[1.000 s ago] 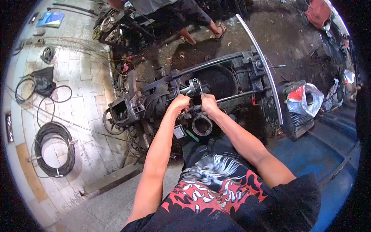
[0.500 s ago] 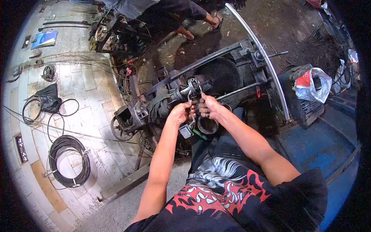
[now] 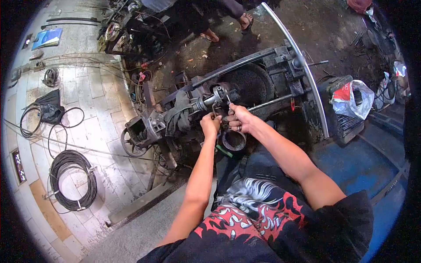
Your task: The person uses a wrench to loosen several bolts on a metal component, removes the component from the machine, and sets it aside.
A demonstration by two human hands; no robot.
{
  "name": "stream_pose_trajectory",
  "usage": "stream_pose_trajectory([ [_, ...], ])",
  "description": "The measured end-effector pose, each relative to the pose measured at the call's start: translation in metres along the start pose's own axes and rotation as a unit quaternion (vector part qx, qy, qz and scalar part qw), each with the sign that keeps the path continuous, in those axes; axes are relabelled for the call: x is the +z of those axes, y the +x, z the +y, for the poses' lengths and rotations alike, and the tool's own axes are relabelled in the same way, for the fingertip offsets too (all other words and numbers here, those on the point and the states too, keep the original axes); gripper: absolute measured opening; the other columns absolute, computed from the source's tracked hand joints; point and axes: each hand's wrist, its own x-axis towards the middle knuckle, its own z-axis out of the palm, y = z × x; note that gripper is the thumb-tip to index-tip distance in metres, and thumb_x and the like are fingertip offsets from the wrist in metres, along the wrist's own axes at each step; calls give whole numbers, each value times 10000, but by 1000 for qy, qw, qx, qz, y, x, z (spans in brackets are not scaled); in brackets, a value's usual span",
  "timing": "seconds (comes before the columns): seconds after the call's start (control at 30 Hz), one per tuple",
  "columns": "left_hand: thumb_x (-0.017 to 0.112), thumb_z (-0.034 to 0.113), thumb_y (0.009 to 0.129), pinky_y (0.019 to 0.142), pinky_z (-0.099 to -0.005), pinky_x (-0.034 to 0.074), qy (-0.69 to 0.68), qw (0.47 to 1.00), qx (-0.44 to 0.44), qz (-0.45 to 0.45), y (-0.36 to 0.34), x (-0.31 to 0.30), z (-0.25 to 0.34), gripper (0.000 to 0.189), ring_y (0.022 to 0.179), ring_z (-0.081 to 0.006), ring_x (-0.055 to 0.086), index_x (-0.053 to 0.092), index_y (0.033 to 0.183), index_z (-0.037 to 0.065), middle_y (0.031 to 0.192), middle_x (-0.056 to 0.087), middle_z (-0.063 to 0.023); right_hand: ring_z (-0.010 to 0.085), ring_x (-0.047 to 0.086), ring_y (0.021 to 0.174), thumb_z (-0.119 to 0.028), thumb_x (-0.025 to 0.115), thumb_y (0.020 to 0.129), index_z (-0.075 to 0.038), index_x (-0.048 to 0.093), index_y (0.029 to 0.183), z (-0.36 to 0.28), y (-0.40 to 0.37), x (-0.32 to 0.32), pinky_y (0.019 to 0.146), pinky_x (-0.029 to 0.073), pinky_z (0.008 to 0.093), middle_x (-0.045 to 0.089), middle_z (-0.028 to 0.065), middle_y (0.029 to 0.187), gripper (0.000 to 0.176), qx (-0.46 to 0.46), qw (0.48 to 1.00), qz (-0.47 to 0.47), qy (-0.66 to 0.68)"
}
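In the head view, my left hand is closed around the lower end of what looks like a bent metal rod, below the machine's round metal head. To its right, my right hand pinches a thin light-coloured metal piece, whose tip points up at that head. What kind of tool it is cannot be made out. A ribbed metal shaft runs left from the head. A grey glove or rag drapes over the machine there. Beneath my hands sits a round dark container.
Two long rails span the machine frame, with a curved metal bar at its right end. A plastic bag lies on a box at right. Coiled cable rests on the tiles. Another person's feet show at the top.
My left hand has shifted slightly right and its forearm has swung right. The square metal block that hung below it is no longer visible. My right hand stays near the machine head.
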Motion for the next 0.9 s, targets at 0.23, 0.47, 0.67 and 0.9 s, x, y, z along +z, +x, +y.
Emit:
stream_pose_trajectory([
  [0.23, 725, 183, 785, 666, -384, 528, 6, 999, -47, -3, -25, -35, 37, 188, 670, -261, 693, 721, 841, 4, 737, 694, -170, 87, 165, 363, -487, 291, 1021, -186, 368, 784, -1, 5, -8, 376, 153, 294, 233, -74, 509, 391, 9, 999, -37, -1],
  [0.47, 675, 152, 709, 809, -472, 508, 237, 969, 53, 35, 1, -37, 25, 211, 852, -423, 648, 704, 786, -43, 838, 659, -287, 84, 162, 382, -504, 310, 1012, -180, 360, 782, -3, 9, -13, 389, 159, 294, 230, -66, 525, 400, 25, 998, -49, -4],
  [0.67, 625, 109, 710, 842, -460, 523, 281, 957, 72, -21, -6, -51, 53, 277, 946, -431, 640, 673, 905, -82, 973, 645, -315, 82, 133, 381, -510, 289, 1019, -194, 359, 751, -4, 1, -6, 402, 152, 295, 204, -79, 513, 420, 8, 999, -11, -47],
  [0.9, 684, 197, 791, 689, -386, 554, 141, 985, -14, -96, -8, -61, 65, 251, 717, -302, 694, 708, 806, -52, 766, 694, -203, 86, 167, 386, -512, 296, 1011, -188, 360, 787, -3, 5, -10, 396, 182, 295, 224, -69, 514, 399, 14, 999, -27, -43],
])
